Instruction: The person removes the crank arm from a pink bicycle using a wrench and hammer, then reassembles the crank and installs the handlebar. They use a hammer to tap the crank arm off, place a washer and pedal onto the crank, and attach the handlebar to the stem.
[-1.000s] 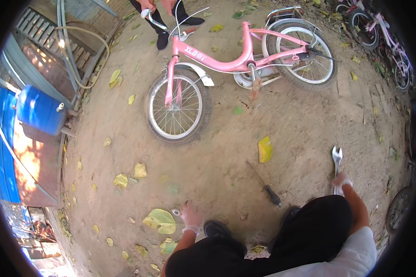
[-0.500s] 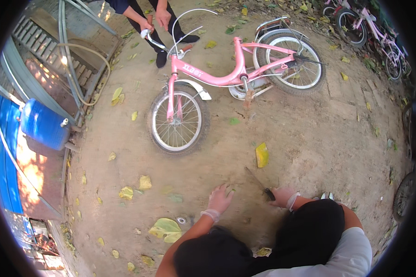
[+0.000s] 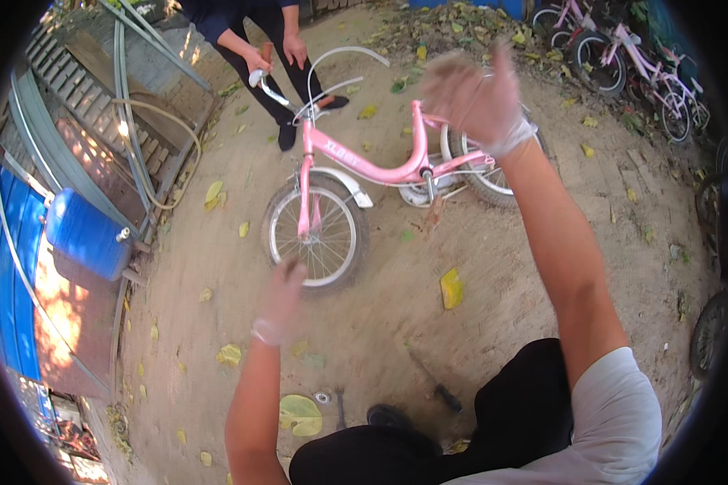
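My right hand, in a clear thin glove, is raised with its fingers apart, in front of the rear wheel of a pink bicycle. It holds nothing; I cannot tell whether it touches the bicycle. My left hand, gloved and blurred, reaches toward the lower edge of the front wheel with fingers stretched out and nothing seen in it. On the dirt by my knees lies a screwdriver with a dark handle. A wrench and a small metal ring lie near my left knee.
Another person's hand grips the handlebar at the far left. A blue tank and metal rails stand on the left. More pink bicycles are at the far right. Yellow leaves dot the ground.
Both hands have risen from the ground and moved forward toward the bicycle. My right hand has left the screwdriver, which now lies on the dirt. The view has shifted slightly.
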A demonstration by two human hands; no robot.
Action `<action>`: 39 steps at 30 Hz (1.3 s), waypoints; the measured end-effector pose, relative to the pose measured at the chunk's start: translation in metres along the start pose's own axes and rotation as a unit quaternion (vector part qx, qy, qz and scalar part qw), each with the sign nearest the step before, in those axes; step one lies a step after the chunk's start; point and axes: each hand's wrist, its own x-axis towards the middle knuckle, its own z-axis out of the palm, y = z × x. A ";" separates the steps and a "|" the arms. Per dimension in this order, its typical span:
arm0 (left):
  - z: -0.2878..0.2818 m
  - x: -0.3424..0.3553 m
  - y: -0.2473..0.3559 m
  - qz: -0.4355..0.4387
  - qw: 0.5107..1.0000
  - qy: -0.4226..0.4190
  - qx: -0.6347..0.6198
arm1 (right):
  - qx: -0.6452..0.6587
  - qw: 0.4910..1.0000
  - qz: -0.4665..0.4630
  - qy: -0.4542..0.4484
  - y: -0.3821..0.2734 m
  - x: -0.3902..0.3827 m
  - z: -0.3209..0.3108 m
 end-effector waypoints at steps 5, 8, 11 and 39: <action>-0.011 0.077 0.102 0.106 0.993 0.025 -0.042 | -0.380 0.846 -0.240 -0.287 0.025 0.033 0.059; 0.017 0.086 0.127 0.068 0.978 0.055 -0.188 | -0.147 0.850 -0.497 -0.095 0.066 0.018 -0.012; 0.045 0.086 0.126 0.078 0.981 0.054 -0.171 | 0.067 0.814 -0.576 0.026 0.107 -0.021 -0.121; -0.019 0.092 0.134 0.118 0.968 0.158 -0.153 | -0.901 -0.020 -0.316 0.296 0.001 -0.022 -0.020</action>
